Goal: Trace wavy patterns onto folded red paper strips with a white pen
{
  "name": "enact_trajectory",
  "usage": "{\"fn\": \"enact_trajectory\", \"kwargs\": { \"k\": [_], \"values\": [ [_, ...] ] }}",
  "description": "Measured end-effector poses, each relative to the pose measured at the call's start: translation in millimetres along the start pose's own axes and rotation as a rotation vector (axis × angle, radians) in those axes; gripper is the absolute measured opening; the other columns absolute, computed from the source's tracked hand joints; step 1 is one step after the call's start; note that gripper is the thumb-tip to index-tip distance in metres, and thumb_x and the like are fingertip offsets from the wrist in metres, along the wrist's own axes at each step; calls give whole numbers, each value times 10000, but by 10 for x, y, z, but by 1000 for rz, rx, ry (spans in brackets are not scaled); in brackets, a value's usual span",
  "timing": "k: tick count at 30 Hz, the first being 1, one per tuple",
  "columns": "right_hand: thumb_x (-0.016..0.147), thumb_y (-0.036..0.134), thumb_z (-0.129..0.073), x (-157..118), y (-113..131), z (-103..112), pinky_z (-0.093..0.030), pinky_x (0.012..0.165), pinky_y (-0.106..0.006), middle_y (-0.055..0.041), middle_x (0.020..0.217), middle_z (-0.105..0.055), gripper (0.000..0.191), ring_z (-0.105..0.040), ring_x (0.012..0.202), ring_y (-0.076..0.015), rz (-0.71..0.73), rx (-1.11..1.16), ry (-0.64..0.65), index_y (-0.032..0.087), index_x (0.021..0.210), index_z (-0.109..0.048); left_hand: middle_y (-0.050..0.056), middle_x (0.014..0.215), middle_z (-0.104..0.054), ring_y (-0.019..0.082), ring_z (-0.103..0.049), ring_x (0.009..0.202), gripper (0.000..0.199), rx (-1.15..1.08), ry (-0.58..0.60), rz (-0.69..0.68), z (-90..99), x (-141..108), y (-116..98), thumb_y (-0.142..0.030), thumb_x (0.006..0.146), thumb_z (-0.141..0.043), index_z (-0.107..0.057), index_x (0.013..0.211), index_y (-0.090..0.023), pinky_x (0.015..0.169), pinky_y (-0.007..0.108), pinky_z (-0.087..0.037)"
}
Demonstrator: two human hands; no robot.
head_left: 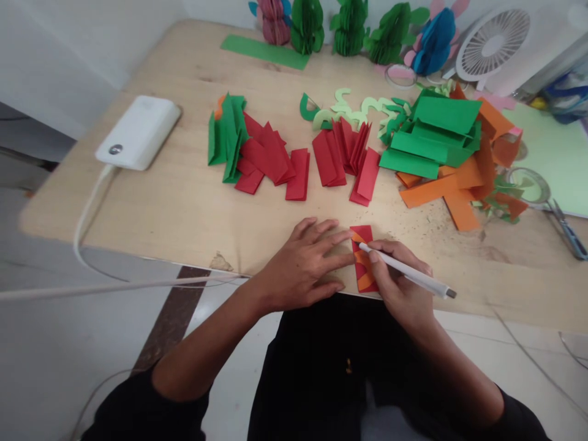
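Note:
A folded red paper strip (364,231) lies near the table's front edge, with a curvy orange paper cutout (366,281) on top of it. My left hand (309,264) rests with fingers spread, its fingertips touching the left side of the strip and cutout. In my right hand (407,288) is a white pen (413,273), its tip at the upper part of the orange cutout. Part of the strip's right side is hidden by my right fingers. Just beyond my hands are folded red papers (328,158) and another red pile (269,153).
Green folded papers (441,135) and orange strips (462,202) are piled at right. Scissors (567,229) and a tape roll (533,184) lie beyond them. A white power bank (138,131) with a cable sits left. Paper ornaments (307,27) and a small fan (493,46) stand at the back.

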State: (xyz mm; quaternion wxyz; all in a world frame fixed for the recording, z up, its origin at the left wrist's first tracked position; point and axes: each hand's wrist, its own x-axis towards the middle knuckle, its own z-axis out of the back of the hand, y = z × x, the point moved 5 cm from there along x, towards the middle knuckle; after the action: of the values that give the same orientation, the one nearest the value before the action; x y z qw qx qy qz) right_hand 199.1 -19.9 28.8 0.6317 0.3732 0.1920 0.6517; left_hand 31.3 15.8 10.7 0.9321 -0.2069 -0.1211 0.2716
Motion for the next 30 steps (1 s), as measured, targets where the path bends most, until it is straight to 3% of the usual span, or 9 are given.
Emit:
{"fn": "enact_trajectory", "kwargs": {
  "k": [30],
  "values": [
    [912, 241, -583, -131, -14, 89, -539, 696, -276, -23, 849, -724, 85, -670, 766, -153, 37, -45, -50, 220, 938, -661, 69, 1517, -448, 334, -308, 1425, 416, 24, -13, -8, -64, -15, 27, -485, 921, -545, -595, 1282, -284, 1168, 565, -177]
  ]
}}
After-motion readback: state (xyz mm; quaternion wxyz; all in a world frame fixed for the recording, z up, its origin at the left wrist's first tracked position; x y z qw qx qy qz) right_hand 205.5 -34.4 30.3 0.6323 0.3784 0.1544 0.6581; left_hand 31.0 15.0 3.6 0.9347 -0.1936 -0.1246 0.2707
